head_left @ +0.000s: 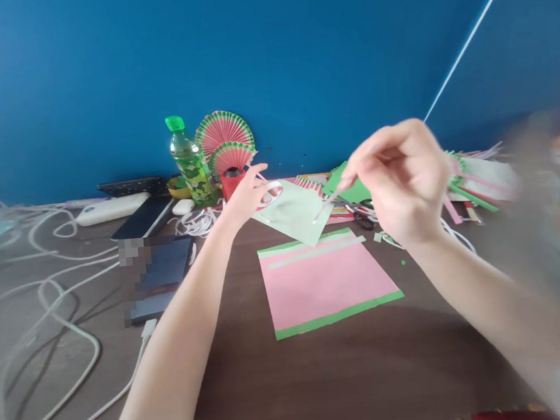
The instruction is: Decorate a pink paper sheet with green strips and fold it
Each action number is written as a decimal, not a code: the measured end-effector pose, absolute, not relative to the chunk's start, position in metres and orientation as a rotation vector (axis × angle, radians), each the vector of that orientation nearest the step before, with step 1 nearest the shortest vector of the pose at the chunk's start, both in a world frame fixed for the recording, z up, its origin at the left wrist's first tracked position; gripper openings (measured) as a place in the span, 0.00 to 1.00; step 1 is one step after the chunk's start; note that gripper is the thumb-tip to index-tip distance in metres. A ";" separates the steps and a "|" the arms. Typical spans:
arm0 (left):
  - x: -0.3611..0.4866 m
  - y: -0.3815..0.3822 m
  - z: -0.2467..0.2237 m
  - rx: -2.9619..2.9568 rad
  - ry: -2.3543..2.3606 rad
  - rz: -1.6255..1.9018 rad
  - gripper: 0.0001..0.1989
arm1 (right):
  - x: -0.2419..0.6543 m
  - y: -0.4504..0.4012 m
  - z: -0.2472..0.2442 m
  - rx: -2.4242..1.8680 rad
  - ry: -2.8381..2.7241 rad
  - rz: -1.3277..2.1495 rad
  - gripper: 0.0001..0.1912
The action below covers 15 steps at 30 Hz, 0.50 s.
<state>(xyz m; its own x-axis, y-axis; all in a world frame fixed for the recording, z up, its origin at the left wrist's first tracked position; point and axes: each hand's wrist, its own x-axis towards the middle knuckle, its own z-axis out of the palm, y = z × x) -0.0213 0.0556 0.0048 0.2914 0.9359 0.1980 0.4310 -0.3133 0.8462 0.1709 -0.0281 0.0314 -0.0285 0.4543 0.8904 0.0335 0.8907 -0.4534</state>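
My left hand reaches to the back of the desk, its fingers closed at a white ring that looks like a roll of tape. Raised on the right, my right hand pinches a thin whitish strip, which slants down to the left. Behind the strip is a pale green sheet, its lower corner over a pink sheet. The pink sheet lies flat, with green bands along its near and far edges and a pale strip near the top.
Two pleated pink-and-green paper fans stand at the wall beside a green bottle and a red container. White cables loop over the left of the desk. Scissors and paper scraps lie behind my right hand.
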 end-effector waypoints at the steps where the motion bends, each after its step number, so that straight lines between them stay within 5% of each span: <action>1: -0.025 0.056 0.006 1.957 1.269 0.773 0.25 | 0.172 -0.027 0.034 -0.458 -1.568 0.460 0.03; 6: -0.036 0.056 0.017 2.153 1.511 -0.123 0.20 | 0.174 -0.015 0.032 -0.675 -1.468 0.825 0.08; 15: -0.032 0.029 0.050 2.108 1.112 0.366 0.14 | 0.164 -0.007 0.010 -0.826 -1.308 0.996 0.09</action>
<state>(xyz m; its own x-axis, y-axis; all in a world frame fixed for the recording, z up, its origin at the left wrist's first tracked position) -0.0322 0.0286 0.0498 0.5890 0.8045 -0.0764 0.6022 -0.3739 0.7054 0.1643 -0.0071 0.0097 -0.0107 0.9259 0.3776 -0.1173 0.3738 -0.9200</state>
